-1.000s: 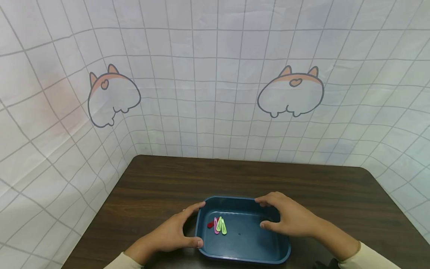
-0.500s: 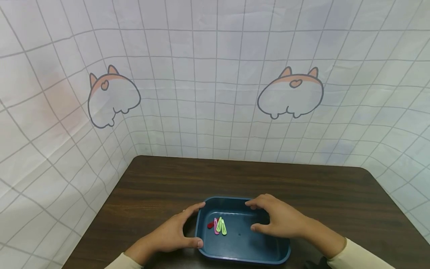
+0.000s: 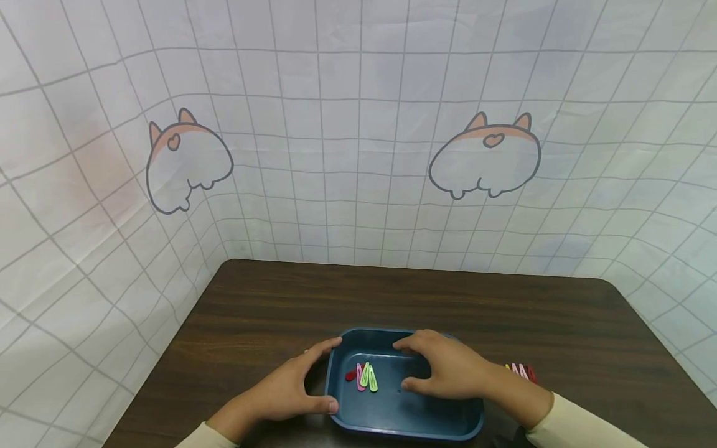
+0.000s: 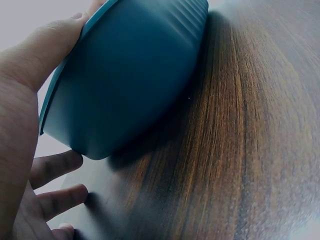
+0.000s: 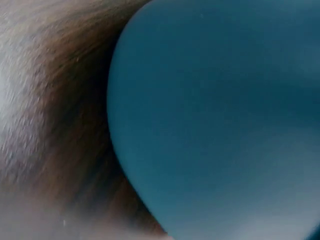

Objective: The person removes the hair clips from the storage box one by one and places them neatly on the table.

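Cloth (image 3: 358, 155): gridded, printed, behind the table.
Table (image 3: 280, 298): dark wood grain; far edge well beyond the tray.
Tray (image 3: 386, 407): blue, rounded corners, raised rim on every side; upright on the table, near side.
Left hand (image 3: 285, 389): spread, not clenched, against the tray's left rim; judged a steadying touch.
Right hand (image 3: 448, 370): loosely arched over the tray's right half, thumb apart, nothing seen held; contact with the tray cannot be told.
Outer clips (image 3: 523, 371): yellow, pink and red, right of the tray, partly behind the forearm.
Inner clips: two green (image 3: 373, 379), one pink (image 3: 360, 384), red (image 3: 350, 375) partly covered; bunched in the tray's left half.
Step, as judged: tray braced, right hand poised short of the inner clips. Picking one calls for lowering over the rim, across bare tray floor, and a fine pinch; the left wall leaves less room.
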### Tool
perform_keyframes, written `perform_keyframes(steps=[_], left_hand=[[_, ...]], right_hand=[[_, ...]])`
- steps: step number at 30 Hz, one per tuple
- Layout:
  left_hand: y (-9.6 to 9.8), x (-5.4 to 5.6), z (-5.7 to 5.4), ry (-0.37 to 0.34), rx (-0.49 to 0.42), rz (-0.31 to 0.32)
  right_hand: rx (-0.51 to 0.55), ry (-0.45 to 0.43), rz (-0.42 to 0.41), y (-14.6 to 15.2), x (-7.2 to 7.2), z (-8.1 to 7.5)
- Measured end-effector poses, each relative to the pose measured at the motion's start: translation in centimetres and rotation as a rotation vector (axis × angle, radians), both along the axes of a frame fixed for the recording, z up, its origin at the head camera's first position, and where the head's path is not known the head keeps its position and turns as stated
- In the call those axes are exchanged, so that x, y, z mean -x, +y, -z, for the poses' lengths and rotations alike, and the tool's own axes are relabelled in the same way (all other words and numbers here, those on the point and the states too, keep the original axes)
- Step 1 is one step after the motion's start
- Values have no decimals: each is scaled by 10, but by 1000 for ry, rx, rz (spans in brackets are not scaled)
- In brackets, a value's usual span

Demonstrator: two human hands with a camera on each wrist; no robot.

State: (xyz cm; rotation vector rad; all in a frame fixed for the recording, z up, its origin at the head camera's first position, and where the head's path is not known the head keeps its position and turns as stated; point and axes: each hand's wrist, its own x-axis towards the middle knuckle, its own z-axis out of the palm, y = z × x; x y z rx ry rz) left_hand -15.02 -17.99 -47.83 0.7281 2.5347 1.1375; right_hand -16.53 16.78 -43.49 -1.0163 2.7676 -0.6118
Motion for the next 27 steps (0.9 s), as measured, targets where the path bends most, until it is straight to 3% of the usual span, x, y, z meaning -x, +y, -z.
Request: perform_keyframes(steps=[27], left_hand=[[0,0,1,-13,6,6]], right_hand=[[-8,-38,-19,-35,4,15]])
